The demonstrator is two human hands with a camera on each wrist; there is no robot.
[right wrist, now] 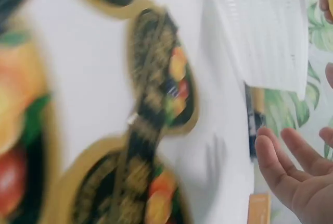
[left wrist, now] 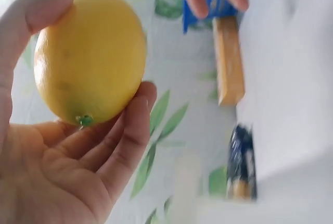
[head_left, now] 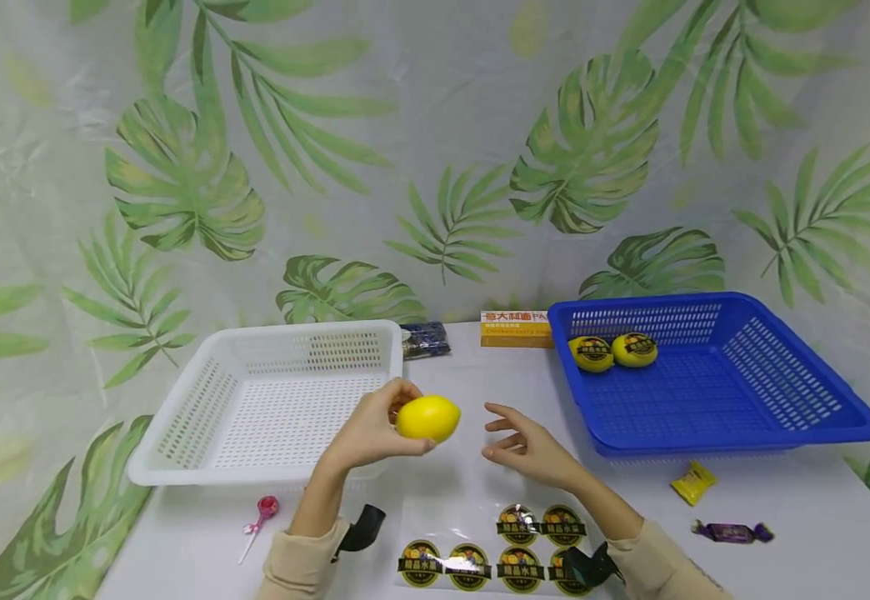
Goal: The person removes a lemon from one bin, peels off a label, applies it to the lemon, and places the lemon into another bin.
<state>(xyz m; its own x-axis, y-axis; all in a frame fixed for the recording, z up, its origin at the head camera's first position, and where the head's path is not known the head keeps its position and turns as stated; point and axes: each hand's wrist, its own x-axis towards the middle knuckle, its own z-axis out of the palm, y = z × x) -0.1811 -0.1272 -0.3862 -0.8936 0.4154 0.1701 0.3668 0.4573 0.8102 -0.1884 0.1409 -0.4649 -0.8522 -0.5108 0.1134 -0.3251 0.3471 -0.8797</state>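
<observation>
You held the lemon in your left hand, thumb over one side and fingers curled under the other, with its green stem end turned toward your palm in the left wrist view; held that way, most of the peel stayed bare and facing your other hand. The fruit hung in the air above the table, just off the front right corner of the white basket and apart from its rim. Your right hand hovered near the lemon without touching it, fingers loosely spread and holding nothing. Directly below your wrists lay the sticker sheet, within easy reach, and the same round labels showed on the two lemons lying against the back wall of the blue basket, so I judged the sheet was kept close for labelling. The strip of table between the two baskets gave your hands their working room, bounded at the back by the yellow box and a dark packet. A pink lollipop lay near the front left, and two wrapped candies sat in front of the blue basket, well apart from your hands.
</observation>
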